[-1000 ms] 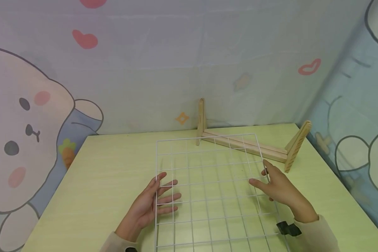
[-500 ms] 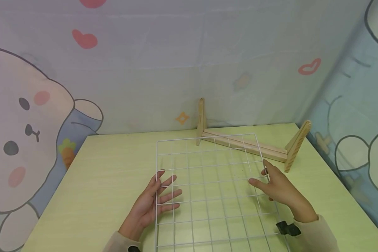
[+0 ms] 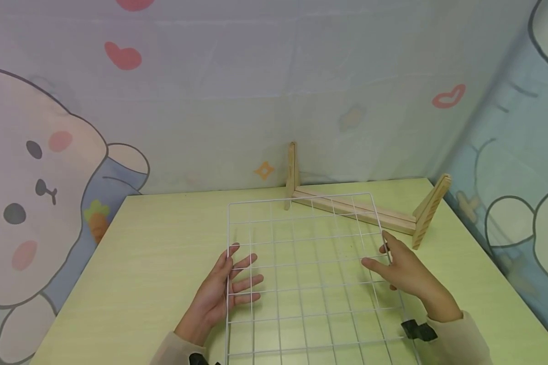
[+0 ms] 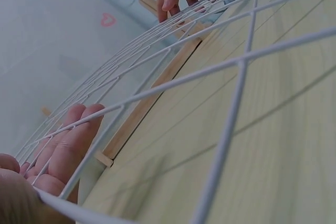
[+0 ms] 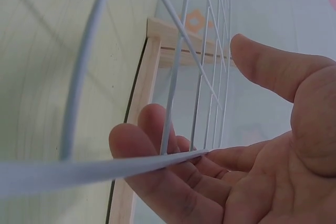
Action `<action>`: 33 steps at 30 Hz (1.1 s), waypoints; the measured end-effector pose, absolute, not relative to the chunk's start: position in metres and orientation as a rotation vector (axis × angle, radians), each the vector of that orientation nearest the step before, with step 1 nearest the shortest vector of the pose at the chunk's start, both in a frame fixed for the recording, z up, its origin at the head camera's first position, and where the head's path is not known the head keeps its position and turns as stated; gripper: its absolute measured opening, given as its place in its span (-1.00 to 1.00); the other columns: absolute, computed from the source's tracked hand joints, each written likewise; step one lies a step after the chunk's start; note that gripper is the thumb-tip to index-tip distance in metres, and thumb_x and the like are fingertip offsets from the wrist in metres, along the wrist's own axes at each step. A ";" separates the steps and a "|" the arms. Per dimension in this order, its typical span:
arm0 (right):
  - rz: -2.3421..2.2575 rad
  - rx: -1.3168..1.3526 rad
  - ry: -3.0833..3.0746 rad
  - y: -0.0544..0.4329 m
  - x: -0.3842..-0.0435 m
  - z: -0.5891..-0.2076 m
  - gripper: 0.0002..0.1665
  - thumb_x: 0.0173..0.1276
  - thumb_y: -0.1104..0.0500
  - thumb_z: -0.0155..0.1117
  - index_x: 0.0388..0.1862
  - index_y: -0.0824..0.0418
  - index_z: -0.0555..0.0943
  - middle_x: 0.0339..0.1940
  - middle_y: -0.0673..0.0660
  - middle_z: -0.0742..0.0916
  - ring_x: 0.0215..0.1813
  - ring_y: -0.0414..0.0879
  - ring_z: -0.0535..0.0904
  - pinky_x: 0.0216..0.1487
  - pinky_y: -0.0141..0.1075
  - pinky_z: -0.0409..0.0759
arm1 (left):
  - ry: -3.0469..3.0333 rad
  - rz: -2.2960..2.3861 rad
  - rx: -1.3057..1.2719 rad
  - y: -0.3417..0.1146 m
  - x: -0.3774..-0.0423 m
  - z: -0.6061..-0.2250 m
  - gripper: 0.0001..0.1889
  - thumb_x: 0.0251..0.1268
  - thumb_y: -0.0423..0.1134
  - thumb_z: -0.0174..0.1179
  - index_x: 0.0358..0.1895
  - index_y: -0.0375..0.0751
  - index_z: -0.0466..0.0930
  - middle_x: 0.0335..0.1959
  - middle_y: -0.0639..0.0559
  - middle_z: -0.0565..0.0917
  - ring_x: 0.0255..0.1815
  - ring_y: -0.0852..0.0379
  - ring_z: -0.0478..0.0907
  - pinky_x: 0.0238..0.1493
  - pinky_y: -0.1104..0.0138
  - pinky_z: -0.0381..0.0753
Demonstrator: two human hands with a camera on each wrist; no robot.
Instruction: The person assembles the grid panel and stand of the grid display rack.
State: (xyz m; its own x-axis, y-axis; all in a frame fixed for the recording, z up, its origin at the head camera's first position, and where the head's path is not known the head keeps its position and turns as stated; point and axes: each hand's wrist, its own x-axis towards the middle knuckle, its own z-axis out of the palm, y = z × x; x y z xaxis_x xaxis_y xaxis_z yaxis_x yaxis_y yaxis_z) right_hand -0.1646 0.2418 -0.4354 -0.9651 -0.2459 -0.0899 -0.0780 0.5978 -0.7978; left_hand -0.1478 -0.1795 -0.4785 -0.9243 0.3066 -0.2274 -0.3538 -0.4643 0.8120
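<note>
A white wire grid panel (image 3: 310, 289) is held tilted above the table between my hands. My left hand (image 3: 212, 299) supports its left edge with fingers spread and fairly straight. In the left wrist view those fingers (image 4: 71, 142) show behind the wires. At the right edge, my right hand (image 3: 404, 268) holds the side wire. The right wrist view shows its fingers (image 5: 173, 190) bent round that wire, while the thumb (image 5: 275, 66) stands away from it. The panel's near end is cut off by the head view's lower edge.
A wooden stand (image 3: 356, 208), with a long base bar and an upright at each end, sits behind the panel at the table's back right. The pale yellow-green table (image 3: 132, 274) meets printed cloth (image 3: 210, 126) at the back.
My left hand's fingers have shifted slightly upward and spread along the panel's left edge. The panel and my right hand look nearly the same.
</note>
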 end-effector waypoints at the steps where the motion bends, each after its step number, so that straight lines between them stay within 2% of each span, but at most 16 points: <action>1: -1.300 -0.274 2.635 0.242 -0.164 -0.435 0.22 0.55 -0.06 0.37 0.71 0.44 -0.22 0.29 0.47 0.42 -0.63 0.04 0.52 -0.42 -0.20 0.62 | 1.351 2.401 -0.068 -0.179 -0.148 -0.478 -0.43 0.81 0.05 -0.29 0.70 0.13 -0.14 0.43 0.07 0.55 0.14 -0.13 0.74 0.00 -0.08 0.76; 4: -1.286 -0.297 2.657 0.243 -0.164 -0.434 0.21 0.55 -0.04 0.37 0.71 0.47 -0.20 0.32 0.53 0.41 -0.62 0.01 0.54 -0.44 -0.20 0.62 | 1.361 2.394 -0.067 -0.180 -0.149 -0.478 -0.42 0.80 0.07 -0.27 0.70 0.13 -0.12 0.46 0.03 0.54 0.13 -0.12 0.74 0.01 -0.07 0.76; 8: -1.202 -0.348 2.759 0.244 -0.161 -0.431 0.19 0.56 -0.05 0.36 0.68 0.54 -0.16 0.33 0.58 0.40 -0.39 0.01 0.52 -0.32 -0.17 0.57 | 1.374 2.387 -0.062 -0.179 -0.150 -0.476 -0.44 0.80 0.07 -0.26 0.68 0.14 -0.07 0.47 0.01 0.53 0.14 -0.13 0.74 0.01 -0.07 0.76; 11: -1.125 -0.365 2.839 0.244 -0.159 -0.428 0.18 0.55 -0.08 0.36 0.67 0.56 -0.12 0.41 0.63 0.35 -0.10 0.21 0.58 -0.12 0.01 0.63 | 1.377 2.395 -0.072 -0.178 -0.151 -0.475 -0.47 0.80 0.05 -0.27 0.67 0.14 -0.04 0.45 0.02 0.55 0.11 -0.14 0.75 0.00 -0.07 0.76; 13: -1.101 -0.358 2.864 0.243 -0.157 -0.426 0.19 0.54 -0.11 0.37 0.67 0.54 -0.11 0.49 0.66 0.27 0.07 0.43 0.57 0.01 0.20 0.63 | 1.376 2.405 -0.087 -0.177 -0.152 -0.475 -0.48 0.81 0.04 -0.29 0.67 0.14 -0.03 0.44 0.03 0.56 0.09 -0.15 0.76 -0.02 -0.07 0.77; 15: -1.063 -0.354 2.894 0.243 -0.155 -0.425 0.20 0.55 -0.14 0.36 0.68 0.53 -0.11 0.54 0.68 0.18 0.31 0.60 0.44 0.18 0.39 0.53 | 1.382 2.414 -0.099 -0.177 -0.152 -0.474 -0.47 0.81 0.03 -0.30 0.68 0.13 -0.04 0.43 0.02 0.57 0.07 -0.15 0.77 -0.03 -0.08 0.77; 17: -1.036 -0.354 2.923 0.241 -0.154 -0.423 0.21 0.54 -0.16 0.36 0.68 0.52 -0.10 0.57 0.68 0.13 0.40 0.66 0.32 0.25 0.48 0.42 | 1.385 2.422 -0.110 -0.177 -0.152 -0.474 -0.46 0.82 0.02 -0.31 0.69 0.13 -0.06 0.43 0.01 0.57 0.06 -0.15 0.77 -0.04 -0.08 0.77; 20: -1.033 -0.375 2.950 0.236 -0.150 -0.419 0.20 0.53 -0.16 0.37 0.69 0.49 -0.08 0.58 0.66 0.12 0.48 0.67 0.21 0.30 0.53 0.32 | 1.397 2.427 -0.120 -0.178 -0.152 -0.475 -0.46 0.82 0.01 -0.31 0.70 0.13 -0.06 0.45 -0.02 0.56 0.06 -0.16 0.77 -0.04 -0.09 0.77; 33: -1.134 -0.628 2.932 0.193 -0.123 -0.387 0.07 0.49 -0.14 0.42 0.72 0.27 0.11 0.61 0.40 0.28 0.51 0.40 0.36 0.31 0.38 0.45 | 1.413 2.435 -0.123 -0.176 -0.152 -0.473 -0.47 0.82 0.02 -0.29 0.69 0.12 -0.03 0.45 -0.05 0.55 0.06 -0.15 0.77 -0.04 -0.08 0.77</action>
